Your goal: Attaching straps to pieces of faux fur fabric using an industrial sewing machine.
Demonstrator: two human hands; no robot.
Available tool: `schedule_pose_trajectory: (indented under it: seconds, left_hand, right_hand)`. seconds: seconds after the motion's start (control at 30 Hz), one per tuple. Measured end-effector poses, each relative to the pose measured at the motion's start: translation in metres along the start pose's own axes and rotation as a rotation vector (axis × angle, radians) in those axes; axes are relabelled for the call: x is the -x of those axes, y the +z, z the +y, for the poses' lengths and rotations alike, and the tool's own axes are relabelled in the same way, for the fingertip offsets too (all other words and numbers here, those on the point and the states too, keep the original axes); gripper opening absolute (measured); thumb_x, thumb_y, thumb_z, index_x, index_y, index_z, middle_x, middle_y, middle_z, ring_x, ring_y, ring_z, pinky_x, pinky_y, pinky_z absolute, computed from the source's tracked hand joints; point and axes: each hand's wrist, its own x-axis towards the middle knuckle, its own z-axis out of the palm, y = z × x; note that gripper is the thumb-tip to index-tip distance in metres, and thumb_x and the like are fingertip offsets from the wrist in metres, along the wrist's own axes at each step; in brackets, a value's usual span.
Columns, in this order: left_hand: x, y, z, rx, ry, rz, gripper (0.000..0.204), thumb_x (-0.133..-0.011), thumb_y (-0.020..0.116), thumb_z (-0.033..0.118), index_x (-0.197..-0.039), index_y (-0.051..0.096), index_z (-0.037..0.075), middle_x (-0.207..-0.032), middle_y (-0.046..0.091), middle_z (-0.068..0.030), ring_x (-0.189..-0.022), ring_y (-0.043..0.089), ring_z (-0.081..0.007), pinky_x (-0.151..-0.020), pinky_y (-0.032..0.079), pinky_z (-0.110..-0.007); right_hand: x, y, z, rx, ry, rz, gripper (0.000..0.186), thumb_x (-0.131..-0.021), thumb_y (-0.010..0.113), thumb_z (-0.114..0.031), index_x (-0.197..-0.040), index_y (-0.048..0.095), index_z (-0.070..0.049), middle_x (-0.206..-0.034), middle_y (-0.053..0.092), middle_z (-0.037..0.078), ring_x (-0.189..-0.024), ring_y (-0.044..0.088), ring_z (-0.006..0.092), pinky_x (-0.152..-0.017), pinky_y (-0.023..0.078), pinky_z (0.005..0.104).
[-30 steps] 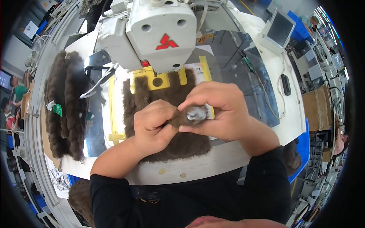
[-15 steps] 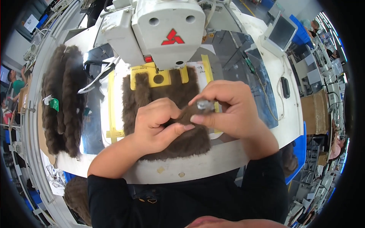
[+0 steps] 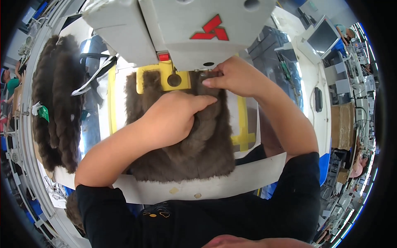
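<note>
A brown fur piece (image 3: 206, 165) lies flat under the white head of a sewing machine (image 3: 186, 45). Across its right half a loose brown fur strip (image 3: 192, 142) curves up to the yellow template plate (image 3: 143, 85). My right hand (image 3: 237, 78) pinches the strip's upper end between thumb and fingers, just right of the plate's round hole. Lower down, my left hand (image 3: 171, 120) rests on the fur with its index finger stretched across the strip. Its other fingers are curled against the strip and partly hidden, as is its thumb.
Several long brown fur strips (image 3: 56, 103) lie at the left, with a small green tag (image 3: 43, 113). Black and white cables (image 3: 95, 74) are left of the machine. A control screen (image 3: 324, 38) and a black oblong object (image 3: 318, 99) sit at the right.
My right hand has carried the strip's end away from me to beside the yellow plate. My left hand has turned over the strip, index finger extended. The view has moved closer to the machine.
</note>
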Motion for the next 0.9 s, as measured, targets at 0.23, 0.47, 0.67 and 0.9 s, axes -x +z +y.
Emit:
schedule_pose_trajectory:
  seconds: [0.23, 0.47, 0.67, 0.9]
  left_hand:
    - [0.002, -0.001, -0.007, -0.586, 0.144, 0.109, 0.042, -0.083, 0.063, 0.006, -0.124, 0.073, 0.008, -0.105, 0.071, -0.0063, -0.092, 0.064, -0.0225, -0.082, 0.047, -0.037]
    - [-0.001, 0.001, -0.010, -0.795, 0.129, 0.133, 0.041, -0.086, 0.061, 0.012, -0.124, 0.073, 0.005, -0.121, 0.072, -0.0030, -0.099, 0.062, -0.0185, -0.082, 0.044, -0.034]
    - [-0.007, 0.003, -0.014, -0.830, 0.133, 0.195, 0.039, -0.087, 0.060, 0.012, -0.123, 0.073, 0.006, -0.123, 0.073, -0.0031, -0.100, 0.063, -0.0174, -0.081, 0.043, -0.034]
    - [-0.008, 0.008, -0.013, -0.851, 0.088, 0.193, 0.035, -0.086, 0.061, 0.011, -0.119, 0.072, 0.008, -0.126, 0.073, -0.0026, -0.097, 0.062, -0.0166, -0.079, 0.043, -0.034]
  right_hand:
    - [-0.010, 0.015, 0.000, 0.081, 0.001, 0.142, 0.034, -0.079, 0.081, -0.019, -0.108, 0.072, -0.002, -0.078, 0.068, 0.016, -0.075, 0.064, 0.0360, -0.070, 0.051, 0.0425]
    - [-0.017, 0.016, 0.005, 0.102, -0.077, 0.274, 0.036, -0.076, 0.082, -0.025, -0.105, 0.074, -0.003, -0.091, 0.075, 0.017, -0.089, 0.070, 0.0392, -0.077, 0.055, 0.0439]
    - [-0.021, 0.017, 0.012, 0.121, -0.070, 0.291, 0.036, -0.077, 0.082, -0.023, -0.107, 0.076, -0.005, -0.096, 0.076, 0.018, -0.094, 0.071, 0.0403, -0.081, 0.056, 0.0454]
    - [-0.023, 0.014, 0.020, 0.089, -0.084, 0.252, 0.031, -0.078, 0.080, -0.019, -0.105, 0.076, -0.004, -0.096, 0.076, 0.018, -0.092, 0.071, 0.0403, -0.081, 0.056, 0.0445]
